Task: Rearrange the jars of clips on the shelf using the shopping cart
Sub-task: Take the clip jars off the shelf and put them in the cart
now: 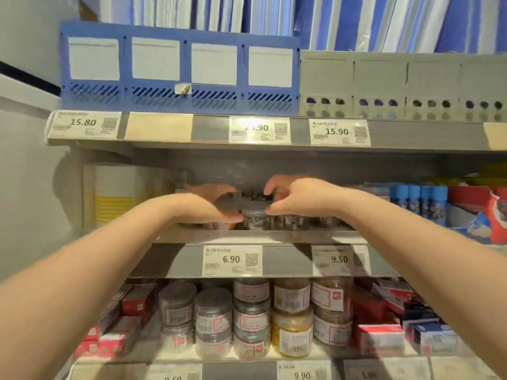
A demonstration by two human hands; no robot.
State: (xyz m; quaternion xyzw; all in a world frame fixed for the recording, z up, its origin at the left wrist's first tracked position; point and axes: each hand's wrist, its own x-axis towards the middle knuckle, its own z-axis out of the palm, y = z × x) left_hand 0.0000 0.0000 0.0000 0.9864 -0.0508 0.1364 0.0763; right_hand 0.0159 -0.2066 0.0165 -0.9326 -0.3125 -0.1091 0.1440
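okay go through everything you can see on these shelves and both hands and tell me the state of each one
Left hand: curled around a jar on the middle shelf.
Right hand: fingers on the same jar group, grip unclear.
Clear plastic jar of silver clips: upright, lid on, between both hands.
Stacked clear jars of grey clips: upright, lids on, lower shelf.
Yellow-tinted jar: upright, closed, under another jar.
Blue plastic file rack: upright, top shelf.

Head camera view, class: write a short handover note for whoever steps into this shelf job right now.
Left hand: curled round a clear plastic jar of metal clips on the grey middle shelf; grip looks closed, partly hidden.
Right hand: fingers on the same jar's far side.
More label-wrapped jars are stacked on the shelf below.
No cart visible. Progress can't be judged; rearranging remains.
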